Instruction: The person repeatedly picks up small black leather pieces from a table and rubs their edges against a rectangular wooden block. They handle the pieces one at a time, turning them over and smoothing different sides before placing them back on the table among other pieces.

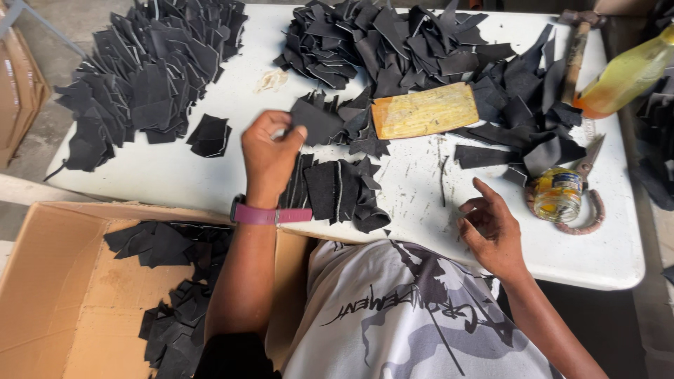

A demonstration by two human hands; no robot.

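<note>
My left hand [269,156] is raised over the white table [175,179] and pinches a black leather piece [317,121] between thumb and fingers. A purple watch band sits on that wrist. Just right of it stands a small stack of black pieces [340,191]. My right hand [491,228] hovers at the table's near edge, fingers spread and holding nothing. A yellowish wooden block [425,110] lies in the middle of the table among the cut pieces.
Big heaps of black pieces lie at the far left [144,70] and far middle [386,45]. A cardboard box [56,281] with several pieces stands at my lower left. A small jar [557,195], scissors [588,158], a hammer [577,49] and a yellow bottle [627,74] sit at right.
</note>
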